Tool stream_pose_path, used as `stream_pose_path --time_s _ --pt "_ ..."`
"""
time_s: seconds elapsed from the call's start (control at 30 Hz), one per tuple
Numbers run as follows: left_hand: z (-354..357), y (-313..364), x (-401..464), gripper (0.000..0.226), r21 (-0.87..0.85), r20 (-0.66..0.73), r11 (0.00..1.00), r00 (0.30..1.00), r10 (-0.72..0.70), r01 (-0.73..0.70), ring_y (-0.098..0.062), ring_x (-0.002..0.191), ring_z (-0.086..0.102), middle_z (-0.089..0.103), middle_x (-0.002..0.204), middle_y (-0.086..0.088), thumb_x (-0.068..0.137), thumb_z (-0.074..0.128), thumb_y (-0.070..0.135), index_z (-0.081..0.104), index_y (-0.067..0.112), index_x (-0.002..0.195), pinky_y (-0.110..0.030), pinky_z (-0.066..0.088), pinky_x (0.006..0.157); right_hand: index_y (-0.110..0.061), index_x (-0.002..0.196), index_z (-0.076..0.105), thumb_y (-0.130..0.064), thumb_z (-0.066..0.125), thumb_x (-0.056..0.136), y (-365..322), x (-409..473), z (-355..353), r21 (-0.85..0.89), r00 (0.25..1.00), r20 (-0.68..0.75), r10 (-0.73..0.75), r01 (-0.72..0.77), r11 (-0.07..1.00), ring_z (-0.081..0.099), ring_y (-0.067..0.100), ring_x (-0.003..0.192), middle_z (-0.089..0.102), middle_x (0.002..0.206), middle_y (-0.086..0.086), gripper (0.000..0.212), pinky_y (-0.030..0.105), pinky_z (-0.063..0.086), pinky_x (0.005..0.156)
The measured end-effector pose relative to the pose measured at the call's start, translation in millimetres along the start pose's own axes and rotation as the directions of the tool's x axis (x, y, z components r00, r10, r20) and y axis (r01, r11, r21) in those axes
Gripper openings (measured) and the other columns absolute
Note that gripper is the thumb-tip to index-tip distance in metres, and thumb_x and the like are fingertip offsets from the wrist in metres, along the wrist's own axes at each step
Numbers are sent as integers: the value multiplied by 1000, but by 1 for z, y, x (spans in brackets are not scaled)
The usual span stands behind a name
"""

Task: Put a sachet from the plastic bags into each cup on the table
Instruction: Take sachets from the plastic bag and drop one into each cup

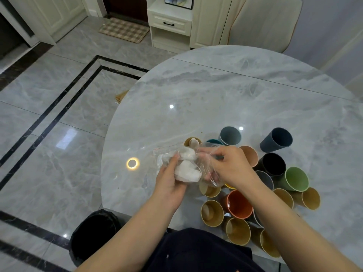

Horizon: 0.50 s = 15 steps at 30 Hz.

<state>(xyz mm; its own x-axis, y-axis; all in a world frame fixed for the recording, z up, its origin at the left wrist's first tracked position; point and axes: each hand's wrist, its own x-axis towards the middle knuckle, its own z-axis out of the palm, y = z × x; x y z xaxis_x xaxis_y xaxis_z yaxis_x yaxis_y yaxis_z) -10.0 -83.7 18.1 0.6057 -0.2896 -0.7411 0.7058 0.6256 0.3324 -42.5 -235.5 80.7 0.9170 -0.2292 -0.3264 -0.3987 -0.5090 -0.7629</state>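
A clear plastic bag (pixel 206 169) with a red zip strip holds several white sachets (pixel 186 171). My left hand (pixel 170 183) cups the bag from below and the left. My right hand (pixel 229 165) pinches the bag's film at its right side. Both hands hover over the round marble table (pixel 196 95). Several cups stand in a cluster to the right: tan ones (pixel 212 213), an orange one (pixel 239 204), a green one (pixel 296 178), a black one (pixel 274 163) and blue-grey ones (pixel 230 135). A tan cup (pixel 193 141) behind the bag has a white sachet sticking out.
A dark blue cup (pixel 277 139) stands apart at the back right. A black-lined bin (pixel 94 232) sits on the floor by the table's near left edge. A padded chair (pixel 263 22) stands at the far side, white cabinets (pixel 170 24) beyond it.
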Motion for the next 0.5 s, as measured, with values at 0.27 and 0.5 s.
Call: stream_pose_path --time_s 0.27,0.5 --pt "7 2 -13 38 0 5 1000 1000 16 -16 -31 99 71 70 121 -19 89 71 16 63 10 126 -43 61 67 -20 115 76 -19 75 88 -5 0 8 39 991 -105 -84 89 995 69 8 100 75 115 -8 26 32 60 91" --pt "11 9 -12 17 -191 -45 977 993 -108 98 -34 97 68 73 111 -19 100 58 26 64 11 99 -41 62 60 -24 106 75 -14 63 96 -16 -5 -26 110 990 -97 -98 109 988 71 7 66 76 75 1 18 18 58 64"
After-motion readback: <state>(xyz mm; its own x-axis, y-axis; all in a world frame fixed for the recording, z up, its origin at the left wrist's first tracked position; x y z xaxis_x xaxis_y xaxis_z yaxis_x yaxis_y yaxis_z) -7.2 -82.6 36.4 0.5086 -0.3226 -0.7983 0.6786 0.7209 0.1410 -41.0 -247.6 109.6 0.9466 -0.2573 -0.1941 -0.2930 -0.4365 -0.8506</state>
